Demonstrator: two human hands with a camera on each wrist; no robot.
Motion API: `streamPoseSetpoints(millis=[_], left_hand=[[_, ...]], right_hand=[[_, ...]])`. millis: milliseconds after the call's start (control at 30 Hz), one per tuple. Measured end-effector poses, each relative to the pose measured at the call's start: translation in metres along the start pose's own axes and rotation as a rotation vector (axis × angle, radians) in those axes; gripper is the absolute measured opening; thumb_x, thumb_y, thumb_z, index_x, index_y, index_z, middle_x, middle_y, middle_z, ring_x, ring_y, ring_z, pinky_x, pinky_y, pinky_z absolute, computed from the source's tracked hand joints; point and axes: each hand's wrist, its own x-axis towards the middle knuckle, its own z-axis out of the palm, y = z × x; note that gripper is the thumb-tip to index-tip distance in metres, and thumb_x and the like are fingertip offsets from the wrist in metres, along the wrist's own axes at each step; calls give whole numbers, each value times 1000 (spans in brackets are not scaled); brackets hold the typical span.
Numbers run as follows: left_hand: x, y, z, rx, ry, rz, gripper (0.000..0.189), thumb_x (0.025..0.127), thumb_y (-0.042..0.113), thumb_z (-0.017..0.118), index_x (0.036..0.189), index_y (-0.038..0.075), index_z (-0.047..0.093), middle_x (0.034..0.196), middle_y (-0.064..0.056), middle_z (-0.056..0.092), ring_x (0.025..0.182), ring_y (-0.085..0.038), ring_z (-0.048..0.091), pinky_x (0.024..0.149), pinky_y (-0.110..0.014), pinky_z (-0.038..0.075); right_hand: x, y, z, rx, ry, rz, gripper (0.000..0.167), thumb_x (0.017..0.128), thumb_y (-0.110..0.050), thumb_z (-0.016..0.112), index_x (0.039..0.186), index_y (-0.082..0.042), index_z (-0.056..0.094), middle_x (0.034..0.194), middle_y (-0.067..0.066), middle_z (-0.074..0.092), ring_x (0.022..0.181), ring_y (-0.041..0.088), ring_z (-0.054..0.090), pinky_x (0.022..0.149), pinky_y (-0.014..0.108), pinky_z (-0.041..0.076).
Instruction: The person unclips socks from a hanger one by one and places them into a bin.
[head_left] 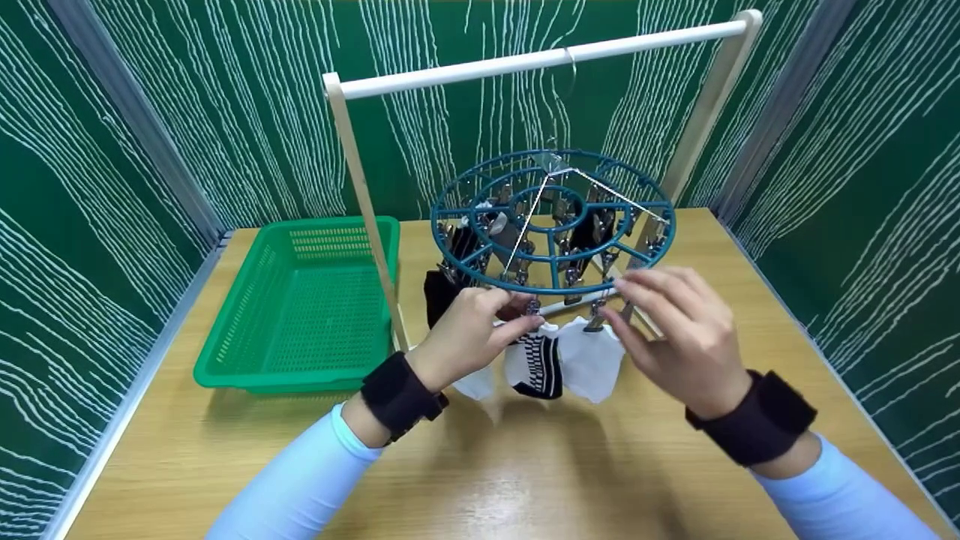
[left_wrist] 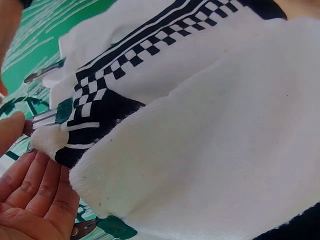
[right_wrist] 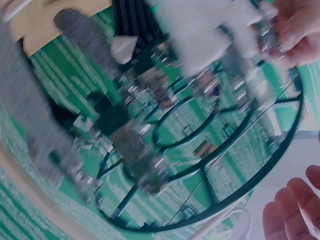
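A round teal clip hanger point(head_left: 555, 289) hangs from a rail, with several socks on its metal clips. At its front edge my left hand point(head_left: 480, 326) pinches a clip point(left_wrist: 42, 120) between thumb and fingers. That clip is at the top of a white sock with black checks point(head_left: 534, 367). Just right of it a plain white sock point(head_left: 592, 364) hangs from another clip point(head_left: 596, 315). My right hand point(head_left: 679, 334) is beside that clip, fingers parted near the hanger's rim; the right wrist view shows its fingers point(right_wrist: 290, 215) loosely bent with nothing between them.
The white rail point(head_left: 480, 71) rests on wooden posts point(head_left: 364, 195). A green basket point(head_left: 210, 364) stands left on the wooden table point(head_left: 487, 487). Dark socks point(head_left: 439, 296) and a grey sock point(right_wrist: 87, 37) hang farther back. Green patterned panels point(head_left: 262, 112) surround the table.
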Motion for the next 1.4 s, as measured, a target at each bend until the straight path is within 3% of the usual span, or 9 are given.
streamPoseSetpoints(millis=[167, 300, 367, 500, 733, 933, 1100, 1267, 1400], left_hand=[[-1, -1, 1, 9, 16, 34, 21, 104, 15, 74, 114, -3, 78, 103, -13, 84, 91, -23, 81, 80, -34, 66], [0, -1, 3, 8, 15, 44, 23, 104, 15, 75, 114, -5, 78, 100, -12, 84, 87, -22, 80, 76, -29, 64], [0, -2, 4, 5, 11, 41, 22, 104, 15, 75, 113, -4, 78, 100, -11, 84, 86, -21, 80, 75, -27, 63], [-1, -1, 5, -6, 4, 29, 21, 105, 15, 73, 115, -2, 79, 103, -11, 84, 89, -21, 80, 77, -27, 63], [-4, -1, 7, -53, -3, 20, 23, 106, 15, 72, 120, -1, 78, 111, -13, 83, 92, -21, 79, 82, -28, 65], [-6, -3, 11, -98, 11, 12, 24, 105, 14, 73, 119, -4, 77, 108, -15, 82, 90, -23, 77, 82, -28, 65], [-10, -8, 15, -144, 24, -10, 33, 103, 16, 76, 127, -5, 73, 115, -17, 79, 97, -26, 78, 88, -34, 67], [-18, -16, 21, -224, 21, -102, 52, 97, 17, 84, 139, -5, 62, 126, -21, 76, 113, -29, 78, 101, -36, 64], [-24, -22, 24, -281, 15, -160, 63, 93, 13, 87, 143, -6, 54, 125, -22, 76, 116, -33, 76, 104, -36, 61]], right_hand=[[-8, -18, 6, 54, -73, 7, 36, 108, -29, 69, 103, 6, 81, 95, 19, 78, 77, 32, 70, 74, 35, 59], [-15, -26, 10, 70, -202, 99, 33, 107, -27, 72, 113, 5, 78, 101, 16, 79, 84, 28, 74, 76, 36, 62], [-19, -28, 12, 60, -268, 151, 29, 100, -19, 81, 117, 4, 76, 104, 16, 79, 87, 27, 75, 77, 37, 63], [-23, -30, 20, 52, -354, 232, 44, 80, 4, 92, 119, 6, 74, 105, 17, 80, 87, 26, 77, 75, 43, 67], [-24, -27, 35, 121, -469, 415, 33, 86, 4, 88, 116, 7, 76, 105, 18, 81, 87, 26, 79, 78, 43, 68], [-22, -22, 43, 264, -493, 583, 23, 89, 8, 83, 112, 7, 78, 100, 19, 82, 84, 29, 81, 77, 40, 69], [-19, -23, 44, 294, -497, 627, 17, 92, 7, 81, 109, 6, 79, 99, 17, 82, 84, 29, 81, 77, 36, 69], [-17, -21, 44, 323, -520, 657, 15, 92, 7, 81, 107, 6, 78, 98, 17, 82, 85, 29, 81, 78, 32, 68], [-16, -19, 43, 356, -536, 664, 13, 93, 6, 80, 106, 6, 78, 96, 16, 82, 86, 29, 81, 80, 28, 67]])
